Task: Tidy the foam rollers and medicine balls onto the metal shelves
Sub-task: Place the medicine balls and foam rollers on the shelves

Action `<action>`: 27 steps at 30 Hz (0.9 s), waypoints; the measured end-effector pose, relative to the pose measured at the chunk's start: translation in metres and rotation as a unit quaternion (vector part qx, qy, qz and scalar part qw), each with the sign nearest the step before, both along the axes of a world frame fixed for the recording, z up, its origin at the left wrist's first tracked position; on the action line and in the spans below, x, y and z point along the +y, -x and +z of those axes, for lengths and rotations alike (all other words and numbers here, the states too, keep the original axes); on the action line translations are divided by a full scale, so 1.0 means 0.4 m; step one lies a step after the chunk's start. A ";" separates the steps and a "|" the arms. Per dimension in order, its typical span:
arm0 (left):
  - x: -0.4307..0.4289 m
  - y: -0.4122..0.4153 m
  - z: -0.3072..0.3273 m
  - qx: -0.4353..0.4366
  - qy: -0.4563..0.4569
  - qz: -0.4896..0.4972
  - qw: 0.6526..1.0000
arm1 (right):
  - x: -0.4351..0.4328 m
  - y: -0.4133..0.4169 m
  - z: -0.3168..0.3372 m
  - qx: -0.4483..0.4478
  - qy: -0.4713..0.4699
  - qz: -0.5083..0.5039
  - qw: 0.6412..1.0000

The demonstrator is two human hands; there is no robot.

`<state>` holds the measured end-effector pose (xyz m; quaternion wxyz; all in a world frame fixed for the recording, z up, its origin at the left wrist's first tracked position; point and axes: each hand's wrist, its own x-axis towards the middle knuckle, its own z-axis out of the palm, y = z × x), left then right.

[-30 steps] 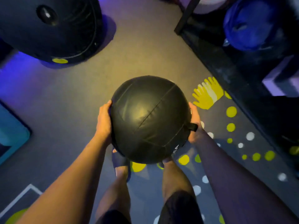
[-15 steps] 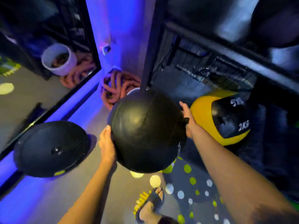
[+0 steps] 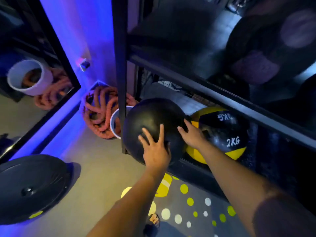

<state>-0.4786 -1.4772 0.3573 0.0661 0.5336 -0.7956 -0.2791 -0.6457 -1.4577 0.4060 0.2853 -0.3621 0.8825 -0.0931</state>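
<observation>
While the left hand (image 3: 156,151) presses spread on its near face and the right hand (image 3: 192,135) lies spread on its right side, the black medicine ball (image 3: 150,120) sits at the lowest shelf's (image 3: 191,170) left end, just beside the yellow ball (image 3: 222,134). Probably heavy, smooth, slightly soft: best held with palms on opposite sides.

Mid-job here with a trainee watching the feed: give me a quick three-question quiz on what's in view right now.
1. True or false: only the left hand touches the black medicine ball.
2. What sits just to the right of that ball? A) a yellow-and-black ball B) a foam roller C) a kettlebell
3. Fill in: the fingers of both hands on the ball are ____ (spread or curled).
Key: 1 false, the right hand touches it too; 2 A; 3 spread.
</observation>
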 end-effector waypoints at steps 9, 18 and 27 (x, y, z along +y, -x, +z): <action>-0.342 0.097 0.057 -0.109 0.050 -0.262 0.958 | 0.192 0.206 0.022 0.120 -0.139 -0.051 0.982; -0.357 0.190 0.046 -0.125 0.064 -0.296 0.945 | 0.242 0.079 -0.045 -0.005 -0.087 -0.202 0.975; -0.262 0.206 0.096 -0.157 0.045 -0.289 0.943 | 0.311 -0.054 0.059 -0.023 0.119 -0.240 0.963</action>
